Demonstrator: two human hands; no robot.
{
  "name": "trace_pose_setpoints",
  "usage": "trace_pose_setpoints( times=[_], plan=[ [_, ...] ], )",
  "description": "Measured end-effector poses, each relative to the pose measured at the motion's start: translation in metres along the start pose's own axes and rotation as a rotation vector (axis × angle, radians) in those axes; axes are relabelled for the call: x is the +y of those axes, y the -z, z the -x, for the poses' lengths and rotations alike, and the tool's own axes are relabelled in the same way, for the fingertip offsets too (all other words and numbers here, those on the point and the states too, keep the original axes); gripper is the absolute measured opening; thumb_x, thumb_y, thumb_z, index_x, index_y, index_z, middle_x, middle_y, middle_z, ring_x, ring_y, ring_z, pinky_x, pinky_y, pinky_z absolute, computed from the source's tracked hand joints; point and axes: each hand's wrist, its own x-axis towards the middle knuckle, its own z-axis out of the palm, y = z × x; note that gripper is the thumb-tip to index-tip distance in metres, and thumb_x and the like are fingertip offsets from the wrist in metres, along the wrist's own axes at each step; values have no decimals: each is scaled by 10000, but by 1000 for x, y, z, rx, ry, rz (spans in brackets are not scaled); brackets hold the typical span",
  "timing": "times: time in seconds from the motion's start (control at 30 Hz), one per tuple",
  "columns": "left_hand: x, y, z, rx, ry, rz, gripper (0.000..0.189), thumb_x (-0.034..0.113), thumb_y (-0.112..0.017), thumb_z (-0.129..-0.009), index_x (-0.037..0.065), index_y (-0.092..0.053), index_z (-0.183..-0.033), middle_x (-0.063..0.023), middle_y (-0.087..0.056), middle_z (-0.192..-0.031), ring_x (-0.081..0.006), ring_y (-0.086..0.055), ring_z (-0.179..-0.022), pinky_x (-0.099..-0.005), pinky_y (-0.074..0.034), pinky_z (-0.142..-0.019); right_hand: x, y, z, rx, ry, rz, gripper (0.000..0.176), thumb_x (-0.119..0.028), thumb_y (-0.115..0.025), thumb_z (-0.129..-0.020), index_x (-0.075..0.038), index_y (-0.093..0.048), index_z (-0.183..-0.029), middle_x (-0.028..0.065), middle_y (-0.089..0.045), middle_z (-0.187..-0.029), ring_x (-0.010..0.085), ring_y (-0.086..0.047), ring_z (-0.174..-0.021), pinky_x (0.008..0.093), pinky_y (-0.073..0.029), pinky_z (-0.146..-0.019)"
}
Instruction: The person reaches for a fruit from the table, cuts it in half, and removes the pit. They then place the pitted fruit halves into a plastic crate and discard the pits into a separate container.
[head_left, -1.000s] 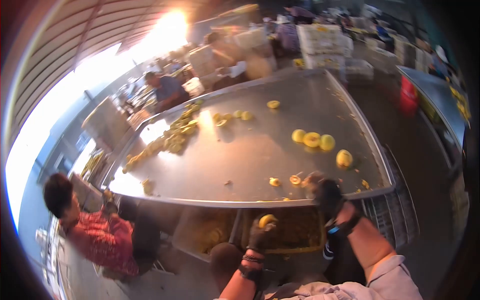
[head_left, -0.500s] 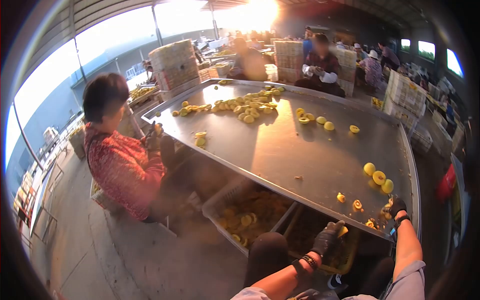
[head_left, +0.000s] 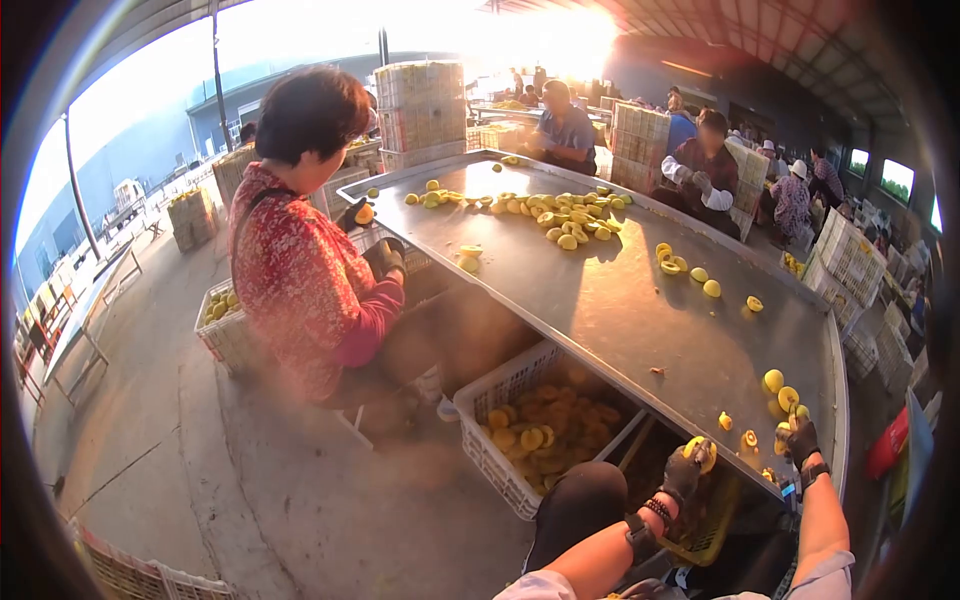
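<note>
My left hand (head_left: 683, 478): fingers clenched on a yellow fruit half (head_left: 700, 452), just below the bench (head_left: 620, 300) edge. Right hand (head_left: 803, 440) on the bench edge beside cut pieces (head_left: 748, 440); can't tell its grip.

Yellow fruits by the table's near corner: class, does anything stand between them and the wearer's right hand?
Nothing visible does. The gloved right hand sits at the steel table just beside the yellow fruits, with no object between. The left hand holds a separate fruit piece lower down.
</note>
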Motion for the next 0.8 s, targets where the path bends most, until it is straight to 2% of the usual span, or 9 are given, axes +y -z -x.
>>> trace_pose_setpoints(
  times=[0.13, 0.27, 0.4, 0.47, 0.53, 0.6, 0.67, 0.7, 0.8],
  plan=[
    [33, 15, 3, 71, -139, 172, 459, 435, -632, -854, 11, -618, -1028, -66, -641, -845, -156, -625, -749, -291, -517, -571, -88, -12, 28, -133, 100, -326, 279, -193, -696, -784, -59, -527, -961, 35, -528, -705, 123, -511, -475, 259, -399, -363],
    [72, 21, 15, 21, 58, 410, 428, 495, -568, -882, 80, -617, -974, -35, -618, -760, -126, -593, -600, -246, -469, -468, -124, -34, 44, -239, 204, -539, 203, -179, -658, -832, -76, -525, -945, 11, -523, -705, 92, -485, -468, 236, -392, -383],
    [98, 37, 16, 47, -97, 550, 493, 571, -478, -899, 95, -585, -973, -45, -632, -791, -137, -606, -618, -210, -462, -494, -157, -43, 76, -366, 176, -666, 208, -184, -649, -849, -71, -547, -990, 11, -553, -738, 85, -496, -481, 220, -395, -395],
    [125, 35, 17, 32, -278, 752, 528, 565, -465, -906, 74, -537, -1084, -83, -634, -920, -161, -623, -726, -223, -504, -583, -169, -42, 91, -369, 152, -705, 224, -174, -652, -847, -64, -549, -1013, 21, -572, -759, 88, -494, -470, 215, -399, -397],
    [122, 46, 10, -38, -260, 820, 618, 509, -496, -914, -5, -406, -1246, -174, -539, -1164, -240, -574, -1019, -386, -490, -887, -176, -42, 104, -397, 141, -752, 234, -164, -657, -842, -59, -547, -1020, 29, -581, -776, 89, -498, -467, 211, -404, -399],
    [111, 34, 16, 14, -288, 594, 633, 492, -501, -918, -30, -390, -1259, -171, -540, -1166, -255, -549, -1071, -428, -466, -925, -174, -48, 113, -378, 192, -754, 257, -140, -669, -833, -83, -546, -1052, 38, -589, -815, 81, -506, -477, 206, -402, -402],
    [88, 29, 14, -279, 125, 635, 556, 451, -491, -937, -5, -433, -1250, -143, -546, -1188, -255, -532, -1104, -421, -464, -932, -175, -54, 121, -370, 250, -763, 272, -132, -675, -829, -100, -545, -1066, 37, -590, -829, 73, -504, -477, 198, -395, -403],
    [73, 24, 15, -551, 158, 705, 493, 423, -479, -949, 20, -484, -1232, -120, -551, -1219, -242, -521, -1129, -401, -443, -961, -177, -56, 125, -361, 222, -748, 299, -122, -696, -808, -98, -547, -1067, 43, -589, -828, 113, -547, -552, 254, -447, -475],
    [105, -10, 56, -844, 418, 1001, 460, 405, -457, -961, 40, -506, -1238, -117, -550, -1242, -241, -515, -1147, -390, -415, -995, -147, -91, 109, 22, 726, -490, 321, -113, -716, -782, -60, -547, -1050, 84, -600, -847, 184, -600, -696, 332, -490, -612]
  ],
)
